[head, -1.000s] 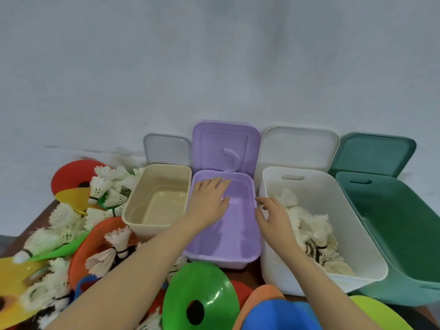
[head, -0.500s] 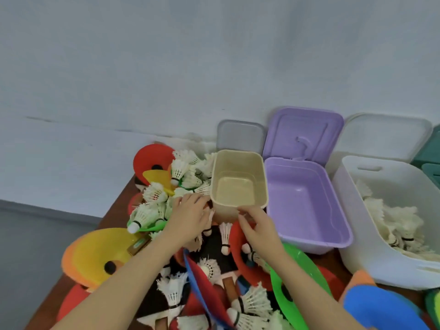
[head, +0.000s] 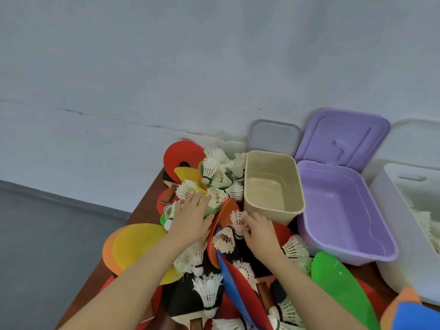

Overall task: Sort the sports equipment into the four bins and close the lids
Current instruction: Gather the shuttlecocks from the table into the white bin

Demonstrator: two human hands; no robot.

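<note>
head view: early going. shuttlecocks (head: 215, 169) heaped centre frame, some in white bin (head: 390, 234) at right; lids off. left hand (head: 190, 217) rests flat on them, right hand (head: 258, 228) pinches one.

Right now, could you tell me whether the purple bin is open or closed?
Open. The purple bin has its lid tipped back against the wall, and its bare inside is in full view with nothing in it.
</note>
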